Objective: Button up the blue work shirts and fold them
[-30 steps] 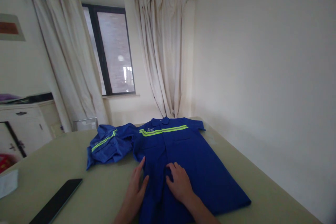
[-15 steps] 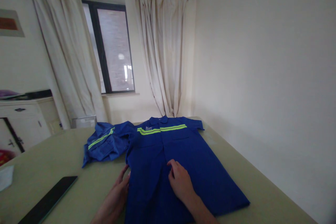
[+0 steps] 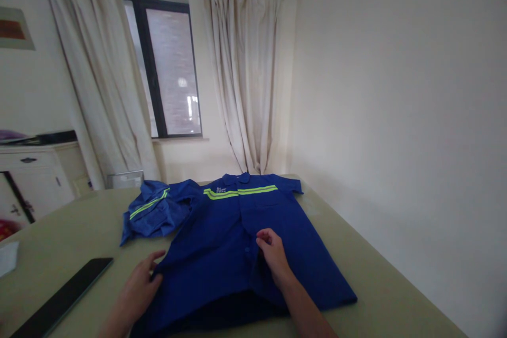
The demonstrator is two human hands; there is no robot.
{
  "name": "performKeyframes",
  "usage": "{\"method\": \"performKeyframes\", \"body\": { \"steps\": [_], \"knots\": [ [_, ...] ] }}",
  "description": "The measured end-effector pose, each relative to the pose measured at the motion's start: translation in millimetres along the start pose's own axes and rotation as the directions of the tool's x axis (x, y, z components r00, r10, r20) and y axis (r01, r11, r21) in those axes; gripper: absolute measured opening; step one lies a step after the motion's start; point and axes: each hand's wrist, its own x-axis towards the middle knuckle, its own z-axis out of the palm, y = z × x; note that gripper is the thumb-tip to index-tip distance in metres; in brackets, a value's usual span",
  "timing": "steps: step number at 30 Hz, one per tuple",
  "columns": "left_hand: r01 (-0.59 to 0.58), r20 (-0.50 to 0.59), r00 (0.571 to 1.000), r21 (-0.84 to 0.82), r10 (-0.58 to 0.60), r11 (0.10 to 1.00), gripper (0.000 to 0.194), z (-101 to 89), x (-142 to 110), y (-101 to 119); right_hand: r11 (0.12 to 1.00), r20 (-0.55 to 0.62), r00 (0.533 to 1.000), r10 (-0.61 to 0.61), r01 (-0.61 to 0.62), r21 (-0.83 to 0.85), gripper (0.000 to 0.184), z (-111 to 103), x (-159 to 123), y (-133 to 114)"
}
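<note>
A dark blue short-sleeved work shirt (image 3: 209, 253) lies front up, its collar at the far end and a yellow-green reflective stripe across the chest. Along its left edge is my left hand (image 3: 138, 288), thumb and fingers apart, touching the cloth. My right hand (image 3: 275, 253) pinches the front opening near the middle, lifting the fabric slightly. The hem at the near side gapes in a dark fold. Beside the shirt's left sleeve rests a crumpled blue garment (image 3: 156, 211) with a similar stripe.
A long black flat object (image 3: 65, 296) lies on the pale green table (image 3: 95, 232) at the left. A white item (image 3: 8, 257) sits by the left edge. The wall (image 3: 396, 142) runs along the right side; a white cabinet (image 3: 39, 174) stands at the back left.
The shirt's left front has spread to the left, with my left hand moving the same way. My right hand has risen slightly, and the front opening beneath it is now lifted.
</note>
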Motion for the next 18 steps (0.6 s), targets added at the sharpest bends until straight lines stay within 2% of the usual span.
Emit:
{"method": "performKeyframes", "body": {
  "steps": [1, 2, 3, 4, 5, 7, 8, 10, 12, 15, 18],
  "knots": [
    [-0.057, -0.110, 0.991, 0.190, 0.079, 0.980, 0.049, 8.8, -2, 6, 0.999, 0.018, 1.000, 0.018, -0.019, 0.045, 0.016, 1, 0, 1],
    [-0.130, -0.163, 0.967, 0.337, 0.194, 0.933, 0.045, 20.8, -6, 15, 0.996, 0.033, 0.999, 0.032, -0.035, 0.084, 0.015, 3, 0, 2],
    [-0.239, -0.130, 0.940, 0.411, 0.316, 0.880, 0.044, 35.7, -11, 27, 0.992, 0.045, 0.998, 0.044, -0.049, 0.116, 0.015, 4, 0, 3],
    [-0.365, -0.016, 0.915, 0.396, 0.404, 0.842, 0.042, 52.8, -18, 42, 0.988, 0.054, 0.997, 0.052, -0.059, 0.140, 0.015, 4, -1, 3],
    [-0.445, 0.109, 0.893, 0.346, 0.436, 0.826, 0.038, 71.0, -25, 57, 0.986, 0.059, 0.997, 0.053, -0.062, 0.156, 0.016, 4, -1, 3],
    [-0.536, 0.338, 0.826, 0.225, 0.451, 0.813, 0.029, 106.5, -38, 82, 0.988, 0.062, 0.998, 0.033, -0.042, 0.147, 0.016, 3, -3, 2],
    [-0.570, 0.410, 0.783, 0.170, 0.468, 0.804, 0.029, 121.8, -43, 91, 0.993, 0.053, 0.999, 0.010, -0.016, 0.116, 0.015, 1, -4, 1],
    [-0.603, 0.467, 0.733, 0.109, 0.495, 0.790, 0.032, 143.8, -50, 98, 0.998, 0.029, 0.998, -0.061, 0.061, 0.003, 0.012, -4, -6, 0],
    [-0.627, 0.467, 0.713, 0.089, 0.523, 0.774, 0.037, 153.3, -51, 93, 0.978, 0.027, 0.988, -0.152, 0.154, -0.139, 0.012, -8, -10, -3],
    [-0.653, 0.474, 0.692, 0.088, 0.544, 0.753, 0.038, 150.1, -44, 78, 0.899, 0.091, 0.957, -0.274, 0.289, -0.328, 0.022, -11, -18, -9],
    [-0.637, 0.455, 0.721, 0.139, 0.522, 0.758, 0.029, 139.6, -30, 67, 0.785, 0.276, 0.895, -0.352, 0.442, -0.433, 0.038, -8, -29, -18]
  ]
}}
